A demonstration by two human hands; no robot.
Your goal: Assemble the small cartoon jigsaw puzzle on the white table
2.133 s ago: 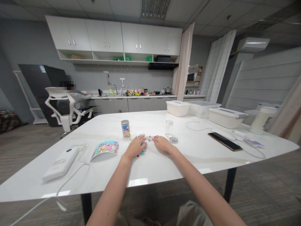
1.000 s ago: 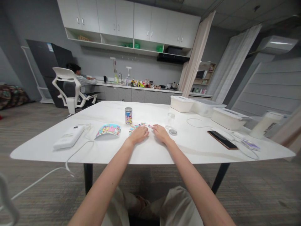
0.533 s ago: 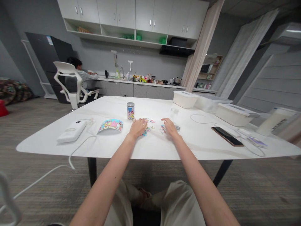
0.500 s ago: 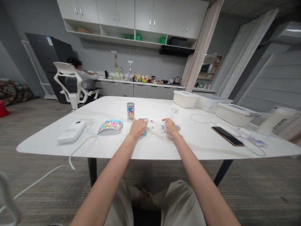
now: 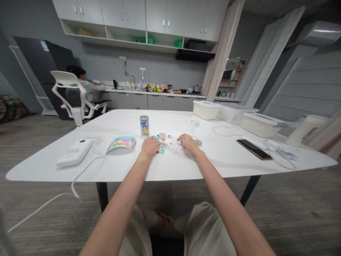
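A loose heap of small colourful jigsaw pieces (image 5: 162, 143) lies on the white table (image 5: 170, 167) between my hands. My left hand (image 5: 150, 145) rests at the heap's left edge, palm down with its fingers stretched out. Over a smaller cluster of pieces (image 5: 181, 145) to the right is my right hand (image 5: 188, 143), its fingers extended and partly covering them. Behind my left hand stands a cartoon-printed can (image 5: 144, 126) with a silver lid. A curved cartoon picture sheet (image 5: 121, 143) lies to the left. Beyond my right hand are a clear jar (image 5: 194, 127) and a round metal lid (image 5: 198, 142).
A white power bank (image 5: 76, 153) with a cable sits at the left. On the right lie a phone (image 5: 254, 149) and cables, near lidded storage boxes (image 5: 206, 110) and a pale upright container (image 5: 305, 131). A person (image 5: 89, 87) sits beyond in a white chair.
My view has turned slightly right. My left hand has slid a little left, uncovering more of the heap. My right hand has shifted left over the smaller cluster.
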